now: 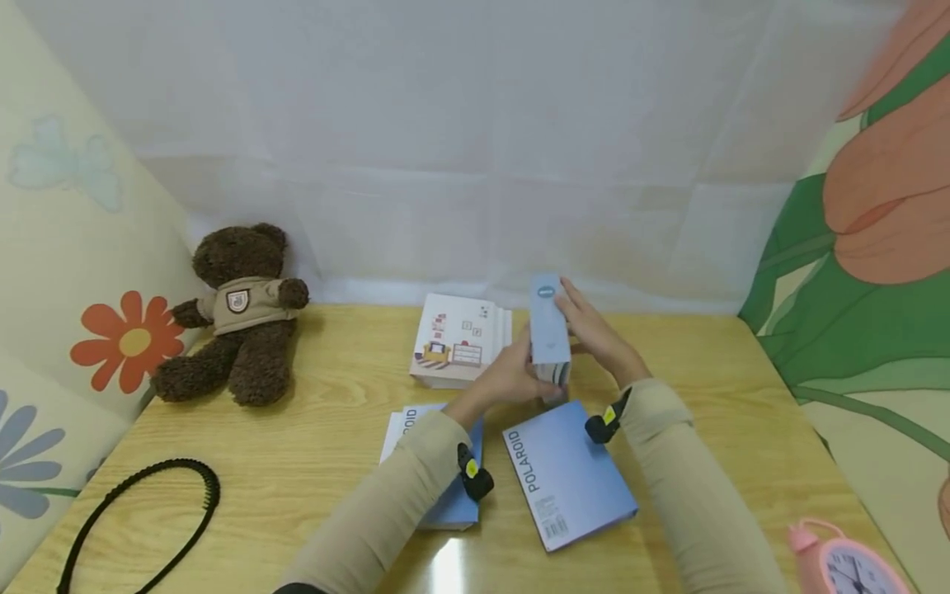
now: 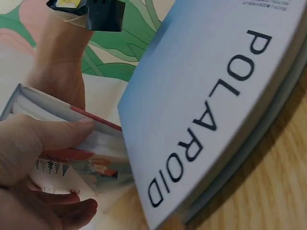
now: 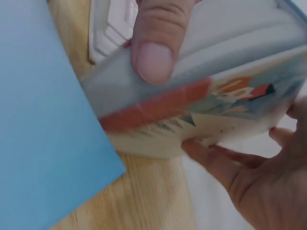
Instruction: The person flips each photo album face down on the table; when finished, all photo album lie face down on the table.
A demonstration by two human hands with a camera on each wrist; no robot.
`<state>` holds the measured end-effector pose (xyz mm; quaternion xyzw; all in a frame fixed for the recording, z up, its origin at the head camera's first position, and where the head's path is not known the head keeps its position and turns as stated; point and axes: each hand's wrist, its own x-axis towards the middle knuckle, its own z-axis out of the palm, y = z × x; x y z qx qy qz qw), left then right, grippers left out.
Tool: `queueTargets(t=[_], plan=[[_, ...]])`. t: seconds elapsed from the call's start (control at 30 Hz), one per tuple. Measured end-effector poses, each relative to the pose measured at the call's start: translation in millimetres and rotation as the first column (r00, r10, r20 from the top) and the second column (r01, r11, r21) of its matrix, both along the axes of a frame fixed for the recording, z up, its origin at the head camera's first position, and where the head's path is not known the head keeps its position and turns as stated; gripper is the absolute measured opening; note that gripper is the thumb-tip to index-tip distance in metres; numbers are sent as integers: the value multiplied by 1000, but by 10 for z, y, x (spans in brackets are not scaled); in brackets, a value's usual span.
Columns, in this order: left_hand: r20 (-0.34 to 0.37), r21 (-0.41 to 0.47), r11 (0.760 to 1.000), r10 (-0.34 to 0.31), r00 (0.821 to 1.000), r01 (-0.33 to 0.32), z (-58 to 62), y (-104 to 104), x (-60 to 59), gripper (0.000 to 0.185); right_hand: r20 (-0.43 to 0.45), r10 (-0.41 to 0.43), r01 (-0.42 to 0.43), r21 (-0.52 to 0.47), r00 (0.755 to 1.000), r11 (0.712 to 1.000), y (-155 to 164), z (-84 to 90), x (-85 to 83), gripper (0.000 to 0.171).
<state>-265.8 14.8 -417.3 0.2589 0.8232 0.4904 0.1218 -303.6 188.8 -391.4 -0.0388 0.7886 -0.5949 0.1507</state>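
Pale blue covers the spine of the thick book (image 1: 549, 334), which has a small oval mark near its far end. Its pages (image 2: 103, 139) look white, and its cover (image 3: 211, 108) has a red stripe, tiny flags and orange bits. The book is tipped up with its spine facing the head view. It is right of the white books (image 1: 449, 342) and just past the blue POLAROID book (image 1: 575, 483) on the table (image 1: 326, 462). I can't tell if it touches the table. The left hand (image 1: 512, 371) is closed around the near end, thumb on the pages and fingers bent by the cover. The right hand (image 1: 601, 338) holds the other side, partly closed, its fingers spread and a bit bent. Both arms reach forward in tan sleeves (image 1: 690, 487).
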Motion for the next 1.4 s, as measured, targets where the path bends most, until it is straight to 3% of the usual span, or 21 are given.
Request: queueTargets(t=[0.1, 0.2, 0.33, 0.47, 0.57, 0.7, 0.83, 1.0, 1.1, 1.17, 1.3, 1.4], plan=[[3, -66, 998, 25, 1000, -24, 15, -45, -8, 119, -24, -31, 31, 0, 999, 1000, -21, 10, 5, 58], [-1, -173, 984, 39, 999, -39, -15, -80, -19, 119, -122, -76, 89, 105, 990, 991, -36, 22, 12, 57], [-19, -262, 964, 39, 999, -43, -75, -124, -19, 115, -258, -106, 175, 260, 960, 950, -34, 0, -1, 54], [-43, -324, 944, 55, 998, -66, -102, -146, -4, 105, -259, -135, 224, 350, 956, 910, 24, -87, -4, 50], [-113, -442, 889, 74, 991, -117, -128, -137, 15, 94, -227, -112, 206, 447, 967, 871, 74, -167, 11, 50], [-225, -580, 785, 103, 969, -218, -137, -92, 54, 81, -142, -19, 96, 562, 990, 821, 101, -245, 42, 53], [-241, -610, 747, 143, 960, -264, -117, -64, 82, 74, -79, 25, 25, 579, 997, 815, 92, -295, 48, 57], [-227, -580, 777, 137, 964, -247, -76, -155, 56, 72, -83, 58, -1, 566, 995, 824, 109, -302, 34, 61], [-219, -545, 807, 125, 968, -227, 38, -284, 16, 76, -139, 87, 12, 590, 986, 808, 149, -288, 29, 60], [-217, -535, 811, 140, 966, -238, 144, -423, -13, 84, -198, 103, 36, 595, 975, 803, 134, -261, 26, 59], [-195, -481, 819, 246, 949, -311, 261, -821, -79, 95, -270, 140, 48, 589, 953, 807, -93, -190, -13, 62], [-150, -407, 840, 327, 933, -359, 222, -1127, -117, 105, -244, 181, -7, 577, 953, 817, -373, -140, -67, 69]])
